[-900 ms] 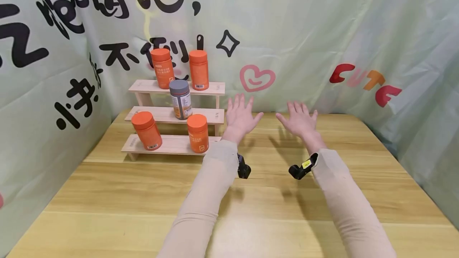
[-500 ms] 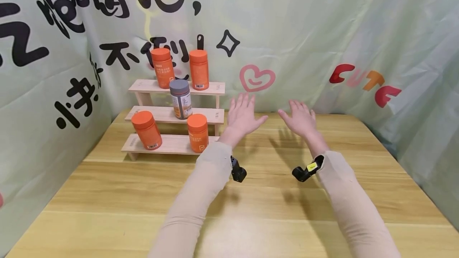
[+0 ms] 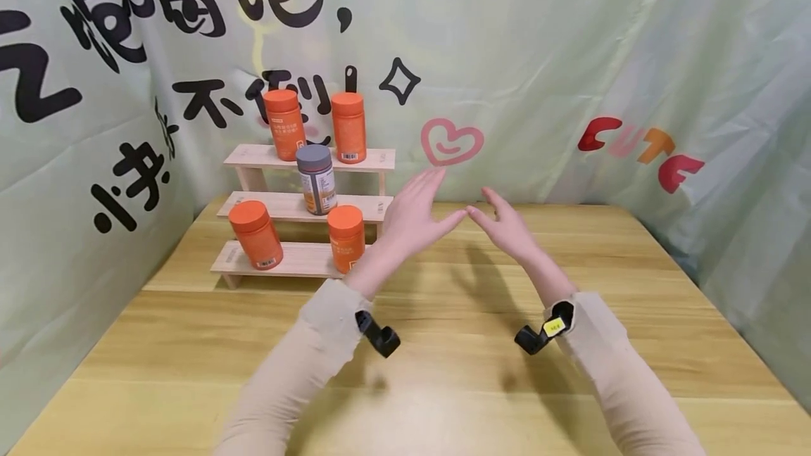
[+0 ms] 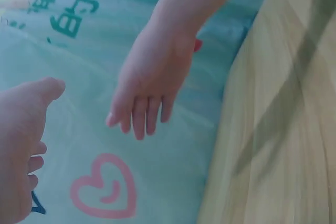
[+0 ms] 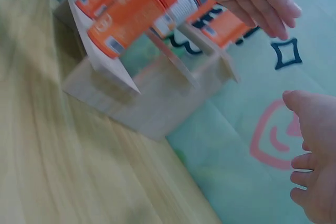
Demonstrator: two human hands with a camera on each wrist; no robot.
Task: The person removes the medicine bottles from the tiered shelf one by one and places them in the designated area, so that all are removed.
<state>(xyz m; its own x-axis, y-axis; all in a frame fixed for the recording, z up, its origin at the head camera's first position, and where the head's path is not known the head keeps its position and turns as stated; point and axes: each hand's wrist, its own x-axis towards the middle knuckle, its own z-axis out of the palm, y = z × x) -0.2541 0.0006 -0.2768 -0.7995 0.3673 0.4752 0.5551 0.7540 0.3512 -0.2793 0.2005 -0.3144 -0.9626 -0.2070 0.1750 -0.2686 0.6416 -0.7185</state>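
My left hand (image 3: pixel 412 220) is raised over the table, just right of a three-tier wooden stand (image 3: pixel 285 204), fingers straight and thumb out. My right hand (image 3: pixel 509 231) faces it, also straight-fingered and holding nothing. In the head view the thumb tips nearly meet; in the left wrist view a gap shows between the left hand (image 4: pixel 21 145) and the right hand (image 4: pixel 152 72). On the stand's top tier are an orange jar (image 3: pixel 285 125) and another orange jar (image 3: pixel 348 129). A grey-lidded jar (image 3: pixel 317 181) occupies the middle tier. Below are two orange jars (image 3: pixel 256 236), the right one (image 3: pixel 346 236) partly behind my left arm.
A wooden table (image 3: pixel 456 385) spreads beneath both arms. Behind and beside it hangs a pale green printed cloth (image 3: pixel 526 55) with black characters, a pink heart and coloured letters. Each wrist carries a small black camera, such as the left one (image 3: pixel 379 335).
Both hands have drawn closer together and turned palm toward palm, thumbs nearing each other. The forearms have pulled back and swung outward at the elbows. The jars and stand have stayed put.
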